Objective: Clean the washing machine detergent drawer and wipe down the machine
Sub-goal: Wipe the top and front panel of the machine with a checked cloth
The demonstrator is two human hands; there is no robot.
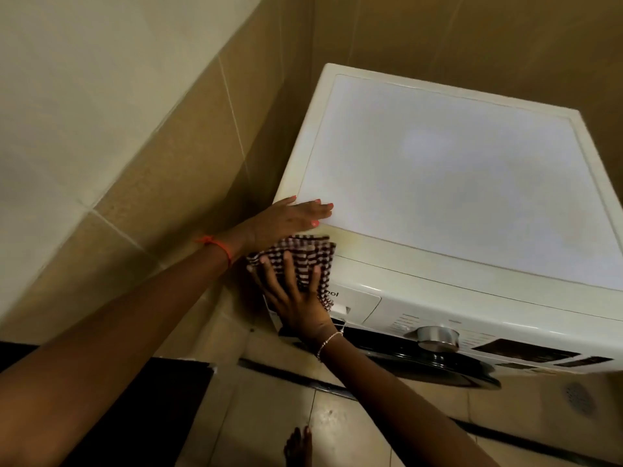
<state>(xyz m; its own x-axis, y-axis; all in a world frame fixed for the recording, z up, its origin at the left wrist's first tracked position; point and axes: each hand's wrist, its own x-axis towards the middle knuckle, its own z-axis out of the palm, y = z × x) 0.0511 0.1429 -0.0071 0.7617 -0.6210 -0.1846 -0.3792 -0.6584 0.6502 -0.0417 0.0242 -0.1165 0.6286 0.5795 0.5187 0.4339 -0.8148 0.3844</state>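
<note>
Tiled corner (269, 96), cream-white washer (455, 183), flat right hand (296, 301) pressing checked cloth (303, 256), flat left hand (286, 219) atop

Machine top (455, 176) bare; tiled wall (188, 156) crowds left.

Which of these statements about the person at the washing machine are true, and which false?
1. The right hand presses a checked cloth against the washing machine's front corner. True.
2. The left hand grips a spray bottle. False: it lies flat on the machine's top and holds nothing.
3. The detergent drawer is pulled far out. False: it looks pushed in, level with the front.
4. A silver dial sits on the front panel. True.
</note>
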